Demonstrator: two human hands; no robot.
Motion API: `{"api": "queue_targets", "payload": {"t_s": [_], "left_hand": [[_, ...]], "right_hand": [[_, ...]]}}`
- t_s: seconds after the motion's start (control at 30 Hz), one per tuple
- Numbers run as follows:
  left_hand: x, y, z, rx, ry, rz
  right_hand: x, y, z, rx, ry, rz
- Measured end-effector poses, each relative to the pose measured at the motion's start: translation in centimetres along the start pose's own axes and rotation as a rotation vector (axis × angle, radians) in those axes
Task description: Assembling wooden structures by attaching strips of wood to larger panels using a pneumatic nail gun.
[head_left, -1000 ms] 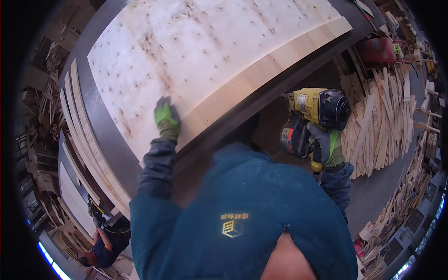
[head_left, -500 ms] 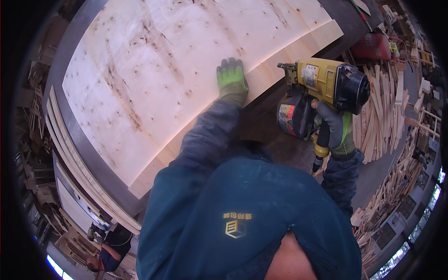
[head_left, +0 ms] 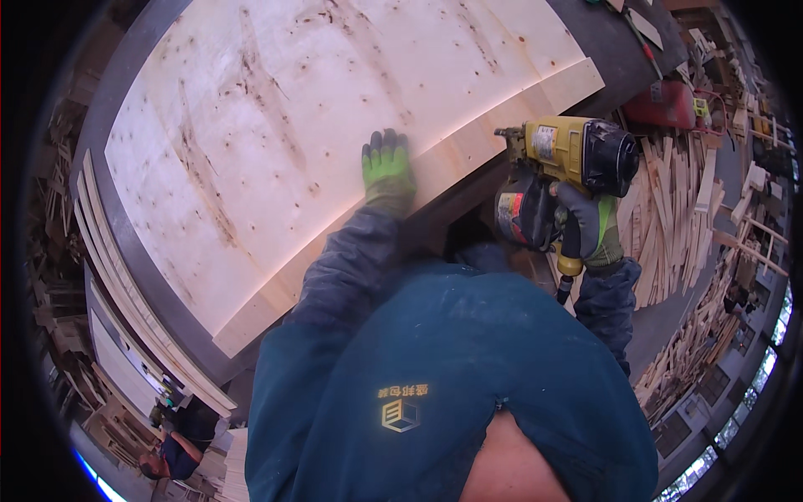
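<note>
A large pale plywood sheet (head_left: 276, 92) with dark streaks lies on the dark worktable (head_left: 125, 167). Along its near edge runs a flat wooden board (head_left: 456, 155). My left hand (head_left: 388, 174), in a green glove with dark fingertips, rests flat on the sheet beside that board, fingers stretched out. In my right hand (head_left: 595, 224), gloved in grey and green, is a yellow and black coil nail gun (head_left: 565, 149), its handle gripped. The gun's nose points left, close to the board's near edge; whether it touches is hard to tell. A hose fitting hangs below the handle.
Long wooden strips (head_left: 138, 276) lie along the table's left edge. Piled slats (head_left: 669, 209) and a red container (head_left: 661, 105) are at the right. Tools lie on the table's far right corner. A co-worker (head_left: 176, 452) is at the lower left.
The nail gun in my right hand has moved slightly left, toward the board. My left hand stays flat on the sheet, while the whole view has shifted a little.
</note>
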State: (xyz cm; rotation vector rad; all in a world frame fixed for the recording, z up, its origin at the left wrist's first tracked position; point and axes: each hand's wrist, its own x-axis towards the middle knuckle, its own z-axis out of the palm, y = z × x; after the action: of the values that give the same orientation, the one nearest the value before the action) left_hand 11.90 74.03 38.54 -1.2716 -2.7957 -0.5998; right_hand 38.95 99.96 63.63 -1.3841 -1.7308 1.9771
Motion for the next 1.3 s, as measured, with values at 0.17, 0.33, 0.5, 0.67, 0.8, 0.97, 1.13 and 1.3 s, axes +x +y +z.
{"api": "queue_targets", "payload": {"t_s": [0.17, 0.33, 0.5, 0.67, 0.8, 0.97, 1.13, 1.3], "left_hand": [[-2.1, 3.2, 0.2, -0.002, -0.011, 0.007], [-1.0, 7.0, 1.9, 0.087, 0.000, 0.003], [1.2, 15.2, 5.4, 0.156, 0.073, -0.051], [13.2, 37.2, 9.9, 0.019, 0.085, 0.046], [19.7, 47.8, 14.3, 0.100, -0.198, -0.042], [24.4, 53.6, 14.3, 0.216, -0.293, -0.093], [24.7, 55.8, 12.5, 0.181, -0.347, -0.049], [21.0, 56.5, 10.6, 0.184, -0.308, 0.002]], "right_hand": [[8.2, 1.1, -8.9, -0.164, 0.009, -0.080], [8.2, -3.4, -22.0, -0.051, -0.085, -0.161], [18.8, -2.6, -34.9, -0.332, -0.054, 0.018], [23.7, -4.7, -48.2, -0.172, -0.208, -0.320], [30.5, -7.9, -55.9, -0.295, -0.063, -0.804], [38.2, -11.2, -60.8, -1.397, 0.093, -0.398], [49.1, -7.4, -63.2, -1.559, 0.137, -0.687], [51.3, -6.9, -60.7, -1.723, 0.235, -0.755]]}}
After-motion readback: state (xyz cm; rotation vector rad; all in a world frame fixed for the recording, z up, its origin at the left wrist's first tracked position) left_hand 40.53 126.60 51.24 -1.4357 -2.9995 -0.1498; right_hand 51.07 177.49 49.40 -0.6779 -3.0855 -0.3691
